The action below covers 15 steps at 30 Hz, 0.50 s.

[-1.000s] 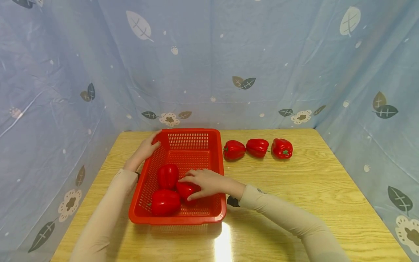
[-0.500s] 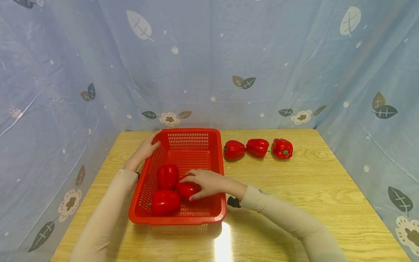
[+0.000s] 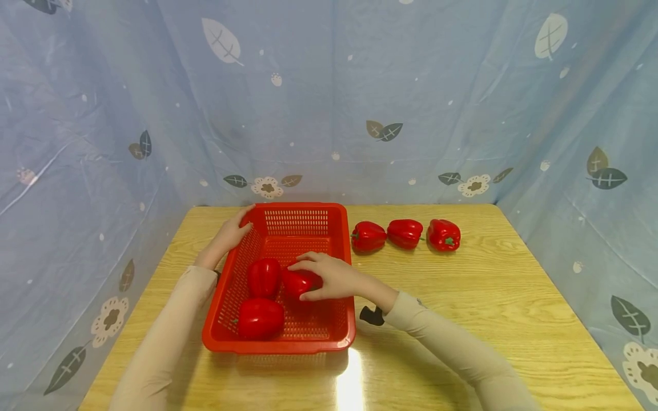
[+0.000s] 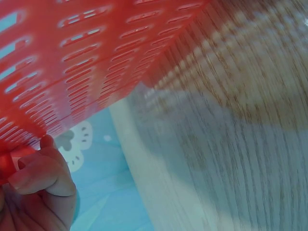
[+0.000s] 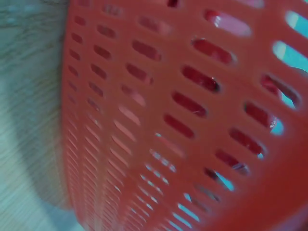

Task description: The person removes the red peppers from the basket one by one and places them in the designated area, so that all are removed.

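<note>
A red slatted plastic basket (image 3: 280, 346) stands on the table, and my left hand (image 3: 226, 238) grips its left rim near the far corner. In the left wrist view, the curled fingers (image 4: 45, 173) hold that rim from outside. Inside the basket, my right hand (image 3: 334, 277) grips a red bell pepper (image 3: 299, 282), fingers over its far side and thumb on the near side. Two more peppers lie to its left: an upper pepper (image 3: 264, 277) and a lower pepper (image 3: 260, 318) with a green stem. The right wrist view shows mostly the basket wall (image 5: 159, 110); the hand is hidden there.
Several things surround the basket. Right of it, on the wooden table (image 3: 437, 319), lie three red bell peppers in a row: a left one (image 3: 369, 237), a middle one (image 3: 405, 234) and a right one (image 3: 444, 235). A blue patterned curtain (image 3: 329, 103) hangs behind and at both sides.
My right hand has moved slightly away from me and to the right, with the bell pepper in its grip. The left hand stays on the rim.
</note>
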Available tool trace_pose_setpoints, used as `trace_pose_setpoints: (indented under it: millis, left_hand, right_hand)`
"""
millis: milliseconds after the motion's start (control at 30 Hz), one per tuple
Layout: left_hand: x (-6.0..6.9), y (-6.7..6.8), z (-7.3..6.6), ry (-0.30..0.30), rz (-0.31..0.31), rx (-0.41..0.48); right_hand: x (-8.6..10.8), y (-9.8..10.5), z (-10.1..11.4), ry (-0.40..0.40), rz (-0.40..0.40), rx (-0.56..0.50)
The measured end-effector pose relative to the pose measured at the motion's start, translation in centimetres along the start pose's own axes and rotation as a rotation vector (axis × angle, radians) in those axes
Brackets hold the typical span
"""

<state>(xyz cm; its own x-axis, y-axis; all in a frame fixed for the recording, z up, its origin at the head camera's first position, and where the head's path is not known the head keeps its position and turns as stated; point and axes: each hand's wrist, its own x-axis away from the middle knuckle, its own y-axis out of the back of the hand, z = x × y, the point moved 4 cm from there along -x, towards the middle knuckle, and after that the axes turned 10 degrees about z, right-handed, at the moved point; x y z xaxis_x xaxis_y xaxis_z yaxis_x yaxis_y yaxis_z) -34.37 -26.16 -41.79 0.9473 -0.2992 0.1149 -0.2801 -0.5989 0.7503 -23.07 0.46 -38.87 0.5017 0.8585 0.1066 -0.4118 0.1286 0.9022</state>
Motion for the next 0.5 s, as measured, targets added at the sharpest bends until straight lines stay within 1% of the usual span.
trace_pose_setpoints:
  millis: [133, 500]
  left_hand:
    - [0.0, 0.0, -0.1, -0.001, 0.003, -0.005]
    - [0.0, 0.0, 0.0, -0.010, -0.014, -0.019]
  right_hand:
    - [0.4, 0.8, -0.3, 0.000, -0.047, -0.024]
    - [1.3, 2.3, -0.9, -0.011, -0.111, -0.086]
